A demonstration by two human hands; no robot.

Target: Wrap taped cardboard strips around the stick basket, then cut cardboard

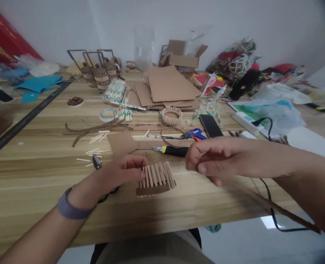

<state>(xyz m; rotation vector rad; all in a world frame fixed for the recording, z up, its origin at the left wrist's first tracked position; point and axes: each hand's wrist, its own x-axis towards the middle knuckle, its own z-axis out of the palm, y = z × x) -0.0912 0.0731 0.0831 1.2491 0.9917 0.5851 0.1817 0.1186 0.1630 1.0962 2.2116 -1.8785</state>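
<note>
The left hand (122, 172) has its grip closed on the left end of the stick piece (157, 176), thumb over the pale sticks and fingers behind them. The piece sits at the near part of the worktop (55, 183), its brown band along the near edge and its right end beyond the fingertips. The right hand (209, 159) is to the right of the piece and apart from it, fingers curled; whether its grip holds anything, I cannot tell. A utility knife (175, 151) lies beyond the piece, between the hands, with a blue glue gun (194, 134) and a round stick ring (171, 116) farther back.
</note>
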